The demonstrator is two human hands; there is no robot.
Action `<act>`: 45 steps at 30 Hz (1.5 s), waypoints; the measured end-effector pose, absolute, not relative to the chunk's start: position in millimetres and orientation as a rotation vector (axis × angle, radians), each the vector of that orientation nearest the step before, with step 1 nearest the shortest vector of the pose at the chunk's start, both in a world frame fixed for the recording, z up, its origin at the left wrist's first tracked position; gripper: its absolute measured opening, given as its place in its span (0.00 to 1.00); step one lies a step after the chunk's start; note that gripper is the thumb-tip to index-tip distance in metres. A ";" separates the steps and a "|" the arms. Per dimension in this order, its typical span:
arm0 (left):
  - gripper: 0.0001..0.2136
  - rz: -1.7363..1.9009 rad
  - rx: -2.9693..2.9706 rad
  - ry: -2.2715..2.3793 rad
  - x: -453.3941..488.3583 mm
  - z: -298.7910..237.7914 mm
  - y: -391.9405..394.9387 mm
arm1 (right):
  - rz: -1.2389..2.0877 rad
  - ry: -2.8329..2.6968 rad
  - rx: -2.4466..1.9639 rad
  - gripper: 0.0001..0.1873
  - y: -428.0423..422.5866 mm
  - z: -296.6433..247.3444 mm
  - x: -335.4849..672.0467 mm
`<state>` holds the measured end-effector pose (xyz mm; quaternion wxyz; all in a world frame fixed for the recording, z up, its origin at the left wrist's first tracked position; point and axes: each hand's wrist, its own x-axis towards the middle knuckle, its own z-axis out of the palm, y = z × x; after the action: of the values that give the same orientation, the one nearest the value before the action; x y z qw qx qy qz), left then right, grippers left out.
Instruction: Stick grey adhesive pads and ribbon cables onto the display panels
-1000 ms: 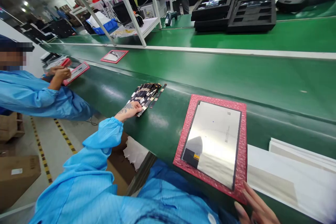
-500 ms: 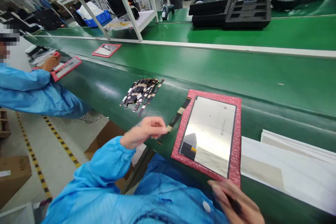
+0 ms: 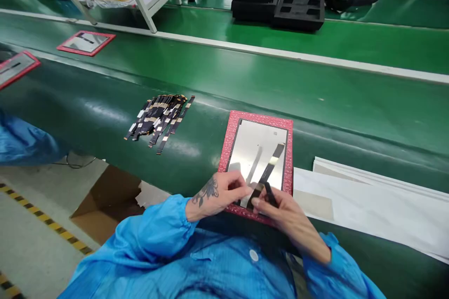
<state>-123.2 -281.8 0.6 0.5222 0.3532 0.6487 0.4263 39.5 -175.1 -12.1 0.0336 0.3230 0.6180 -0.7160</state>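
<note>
Black-and-gold flex cable (image 3: 269, 171) pinched at its near end by both hands, left hand (image 3: 219, 194) and right hand (image 3: 280, 210), lying slanted over silver panel (image 3: 257, 159) on red foam mat (image 3: 229, 138). Cable pile (image 3: 159, 117) left on green belt (image 3: 315, 103).

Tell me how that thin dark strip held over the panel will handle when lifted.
The strip is long, flat and thin, so it likely flexes and weighs little. Left hand and right hand both pinch its near end, suggesting it droops from one point. Over the shiny panel, it may slide easily.
</note>
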 end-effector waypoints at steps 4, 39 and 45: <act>0.09 1.249 1.660 2.069 -112.5 -37.9 -310.1 | -1.801 2.415 1.134 0.24 -157.9 -31.9 34.8; 0.12 1.013 2.124 2.137 -108.3 -43.8 -333.8 | -1.595 2.555 0.944 0.13 -183.5 -30.5 14.0; 0.10 0.932 2.211 2.216 -106.1 -44.9 -336.4 | -1.555 2.573 0.931 0.11 -184.1 -29.8 11.7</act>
<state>-106.1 -336.4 -44.9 -0.0622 0.6755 0.6773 0.2847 11.7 -184.1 -29.8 -0.0030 0.2959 0.8175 -0.4940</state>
